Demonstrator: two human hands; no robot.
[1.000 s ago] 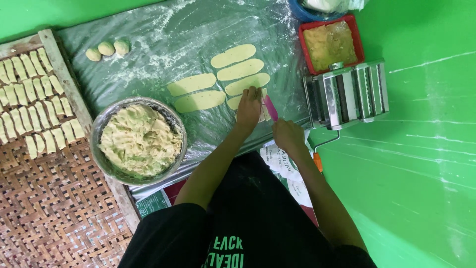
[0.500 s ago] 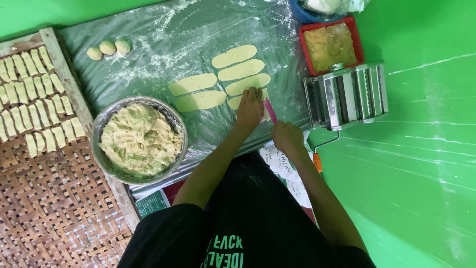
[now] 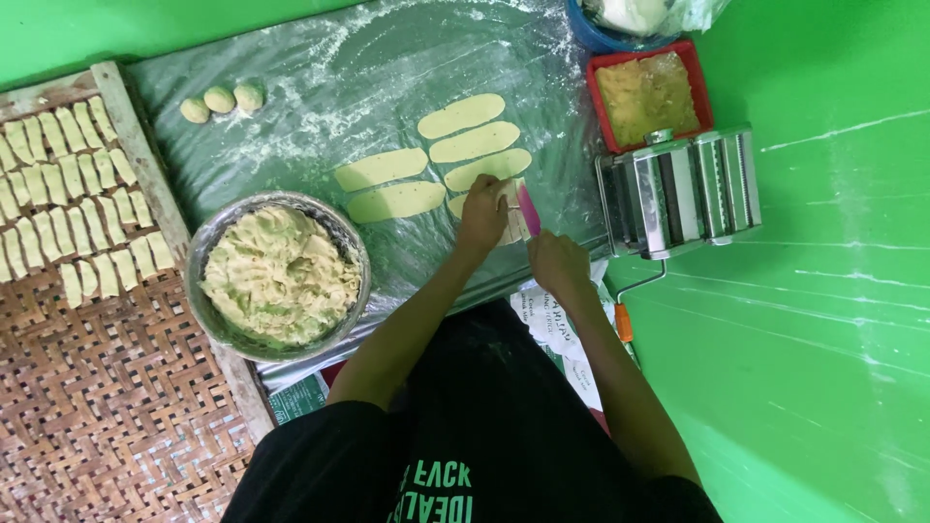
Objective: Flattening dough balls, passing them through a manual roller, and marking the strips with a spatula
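My left hand (image 3: 481, 215) presses down on a flat dough strip (image 3: 511, 225) on the floured plastic sheet (image 3: 387, 68). Just to its right, my right hand (image 3: 557, 263) grips a pink knife (image 3: 528, 208) whose blade lies against that strip. Several more flat oval dough strips (image 3: 475, 141) lie in two columns beyond and to the left of my hands. My left hand covers much of the strip being held.
A metal bowl (image 3: 199, 261) of pale filling sits at the left. Three dough balls (image 3: 221, 99) lie at the sheet's far left. A woven tray (image 3: 126, 416) holds rows of folded pieces. A pasta roller (image 3: 683, 189), red tub (image 3: 593, 97) and blue bowl (image 3: 586, 29) stand right.
My hands stay at the same dough strip; the right hand with the pink knife has shifted only slightly. Nothing else has moved.
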